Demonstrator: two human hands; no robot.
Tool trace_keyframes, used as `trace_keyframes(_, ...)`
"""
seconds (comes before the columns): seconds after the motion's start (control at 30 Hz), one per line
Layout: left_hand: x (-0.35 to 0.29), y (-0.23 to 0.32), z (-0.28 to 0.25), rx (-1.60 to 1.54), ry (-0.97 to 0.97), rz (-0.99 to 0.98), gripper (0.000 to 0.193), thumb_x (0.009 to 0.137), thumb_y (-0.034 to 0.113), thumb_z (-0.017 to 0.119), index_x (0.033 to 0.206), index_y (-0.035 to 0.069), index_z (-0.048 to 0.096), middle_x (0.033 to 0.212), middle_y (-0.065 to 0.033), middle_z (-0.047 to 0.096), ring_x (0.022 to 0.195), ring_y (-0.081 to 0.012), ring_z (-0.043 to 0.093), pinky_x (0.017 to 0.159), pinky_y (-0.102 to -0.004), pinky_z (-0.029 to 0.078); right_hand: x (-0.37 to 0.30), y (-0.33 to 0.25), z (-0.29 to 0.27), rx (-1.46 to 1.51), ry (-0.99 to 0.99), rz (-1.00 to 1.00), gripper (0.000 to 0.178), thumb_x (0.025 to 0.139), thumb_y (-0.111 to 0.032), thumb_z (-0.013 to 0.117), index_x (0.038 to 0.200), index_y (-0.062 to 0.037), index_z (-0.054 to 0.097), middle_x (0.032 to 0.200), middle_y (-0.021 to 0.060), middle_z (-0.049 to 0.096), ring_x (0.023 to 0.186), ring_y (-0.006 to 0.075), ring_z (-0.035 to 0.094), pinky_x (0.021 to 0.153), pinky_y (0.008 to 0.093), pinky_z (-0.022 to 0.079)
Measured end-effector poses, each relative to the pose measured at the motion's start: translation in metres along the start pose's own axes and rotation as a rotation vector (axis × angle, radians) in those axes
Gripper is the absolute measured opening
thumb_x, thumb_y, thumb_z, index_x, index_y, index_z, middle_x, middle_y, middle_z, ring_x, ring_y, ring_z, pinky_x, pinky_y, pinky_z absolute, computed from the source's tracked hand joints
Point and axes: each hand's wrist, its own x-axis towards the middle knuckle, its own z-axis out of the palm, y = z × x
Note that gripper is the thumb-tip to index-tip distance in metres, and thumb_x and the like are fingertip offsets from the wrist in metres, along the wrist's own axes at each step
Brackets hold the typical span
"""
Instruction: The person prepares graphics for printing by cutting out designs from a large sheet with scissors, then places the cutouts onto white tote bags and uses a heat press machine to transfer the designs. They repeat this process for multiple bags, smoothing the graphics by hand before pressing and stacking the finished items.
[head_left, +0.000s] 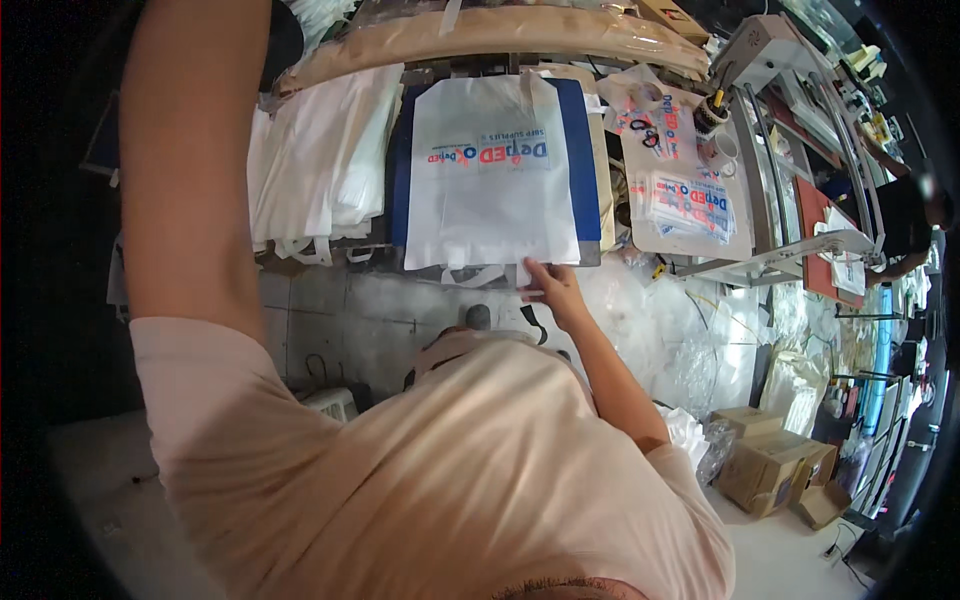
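A white fabric tote bag (490, 205) with blue and red print lies flat on a dark blue board (586, 180) in front of me. My right hand (555, 293) is at the near edge of this bag, right of its middle, with the thumb and fingers closed on the edge beside a white strap (478, 275). My left arm stretches up along the left side and leaves the picture at the top, so its hand is out of sight. To the left of the board lies a stack of white bags (325, 160), their handles hanging over the near edge.
Right of the board, a side surface holds printed sheets (690, 205), black scissors (645, 132), a tape roll (718, 152) and a cup of tools (711, 112). A metal-framed machine (765, 150) stands beyond. Cardboard boxes (770, 465) sit on the floor at right.
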Motion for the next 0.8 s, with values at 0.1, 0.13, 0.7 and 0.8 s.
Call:
trace_keyframes(0.1, 0.001, -0.003, -0.001, 0.002, 0.000, 0.002, 0.039, 0.100, 0.029, 0.062, 0.126, 0.000, 0.064, 0.115, -0.0187, 0.070, 0.119, -0.0285, 0.064, 0.102, -0.0393, 0.050, -0.013, -0.035, -0.038, -0.581, -0.121, -0.053, 0.042, 0.091, -0.042, 0.075, 0.089, 0.0003, 0.072, 0.079, 0.0129, 0.070, 0.069, 0.0238, 0.069, 0.056, 0.0384, 0.054)
trace_keyframes(0.13, 0.003, -0.002, 0.000, -0.006, -0.001, 0.009, 0.038, 0.100, 0.029, 0.062, 0.126, 0.000, 0.064, 0.115, -0.0187, 0.070, 0.119, -0.0285, 0.064, 0.102, -0.0393, 0.050, -0.018, -0.047, -0.052, -1.112, -0.201, -0.109, 0.050, 0.088, -0.047, 0.076, 0.073, 0.0005, 0.073, 0.064, 0.0161, 0.068, 0.061, 0.0295, 0.068, 0.056, 0.0421, 0.053)
trace_keyframes(0.7, -0.087, -0.036, 0.061, -0.371, 0.114, 0.109, 0.028, 0.101, 0.019, 0.064, 0.121, 0.000, 0.068, 0.107, -0.0181, 0.073, 0.116, -0.0289, 0.066, 0.100, -0.0394, 0.052, 0.116, -0.060, 0.011, -1.453, 0.351, -0.848, 0.079, 0.096, -0.060, 0.054, 0.159, -0.0153, 0.039, 0.166, 0.0182, 0.029, 0.154, 0.0448, 0.021, 0.117, 0.0715, 0.012)
trace_keyframes(0.8, -0.183, -0.070, 0.151, -0.208, -0.099, -0.415, 0.027, 0.100, 0.018, 0.062, 0.116, -0.002, 0.069, 0.115, -0.0166, 0.073, 0.110, -0.0332, 0.069, 0.095, -0.0429, 0.053, 0.110, -0.072, 0.020, -1.353, 0.239, -0.796, 0.075, 0.097, -0.053, 0.055, 0.158, -0.0123, 0.039, 0.166, 0.0186, 0.029, 0.153, 0.0450, 0.023, 0.117, 0.0715, 0.014)
